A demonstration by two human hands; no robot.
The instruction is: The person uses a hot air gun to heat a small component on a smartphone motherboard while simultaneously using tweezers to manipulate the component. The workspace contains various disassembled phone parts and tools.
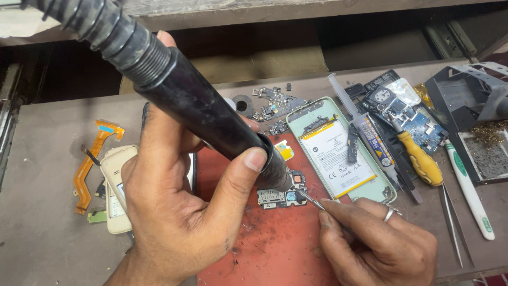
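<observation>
Fingers [254, 159] of the left hand [174, 206] wrap tight round a black hot-air wand [196, 106], thumb pressed near its nozzle end; the right hand [381, 249] pinches tweezers [312, 201] between thumb and forefinger, a ring on one finger. Both tools meet at the small circuit board [280, 193] lying on the red mat [275, 243]. The wand's long axis runs from upper left down to the board, its mouth just above the board's right part; the tweezers come in from the lower right, tips touching the board's right edge. The right hand sits nearer the board.

Right of the board lies an opened phone back [338, 153] with its battery showing, a syringe [360, 127] just beyond it, then a yellow-handled screwdriver [420, 159], another board [413, 116] and a white pen-like tool [471, 190]. Above the board small parts [275, 103] are scattered. Left of it, behind the left hand, sit a cream phone shell [114, 185] and an orange flex cable [87, 169] on the grey surface [42, 233]. Nothing blocks the board except the wand.
</observation>
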